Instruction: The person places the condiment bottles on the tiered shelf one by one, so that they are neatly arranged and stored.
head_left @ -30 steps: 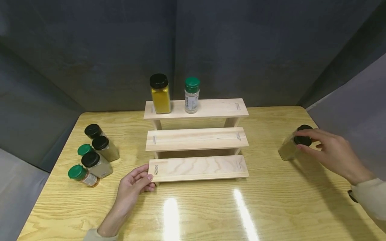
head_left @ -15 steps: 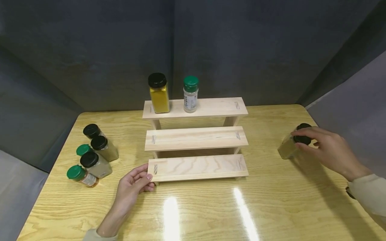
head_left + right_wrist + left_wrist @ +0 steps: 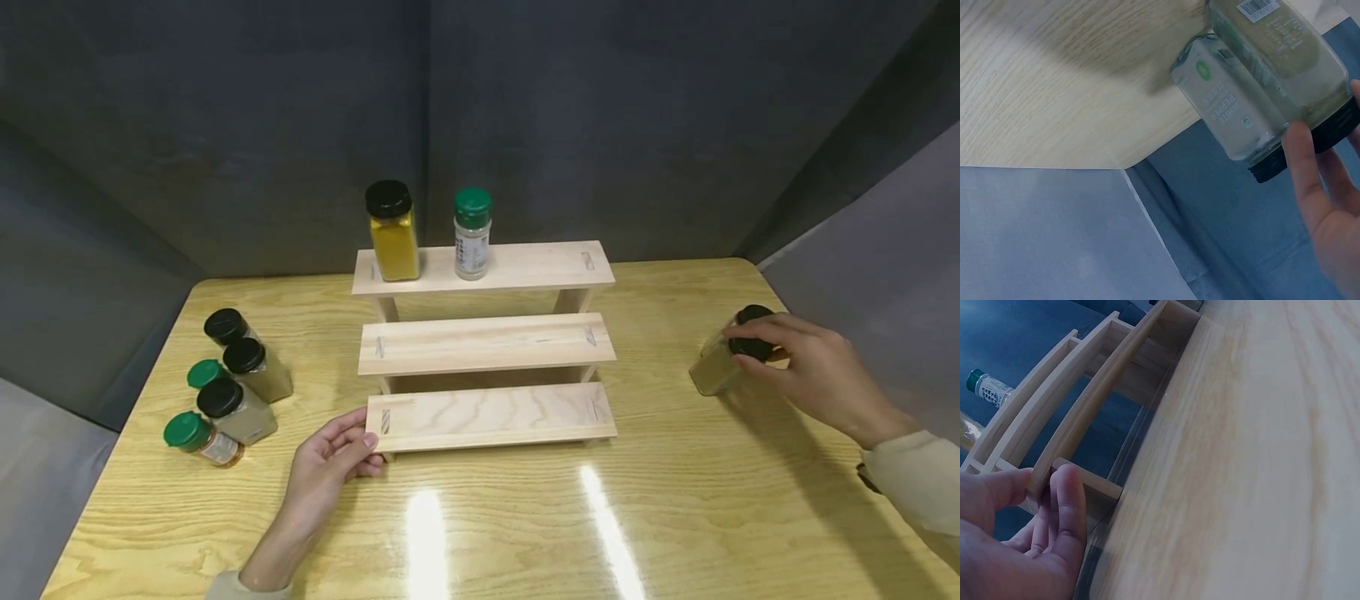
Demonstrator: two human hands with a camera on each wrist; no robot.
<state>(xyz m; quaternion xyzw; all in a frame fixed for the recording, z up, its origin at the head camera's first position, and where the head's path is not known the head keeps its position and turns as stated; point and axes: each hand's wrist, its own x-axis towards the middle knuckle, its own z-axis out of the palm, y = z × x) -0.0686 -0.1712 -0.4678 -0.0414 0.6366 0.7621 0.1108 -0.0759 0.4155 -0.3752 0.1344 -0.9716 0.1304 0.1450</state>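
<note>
Black- and green-capped jars (image 3: pixel 228 398) cluster near the tabletop's (image 3: pixel 675 517) left edge. Beside them, the left hand (image 3: pixel 330 462) pinches the bottom step's left end on the wooden rack (image 3: pixel 487 415). Near the right edge, the right hand (image 3: pixel 813 371) has its fingers curled on a tilted pepper jar's (image 3: pixel 720 362) black cap.
</note>
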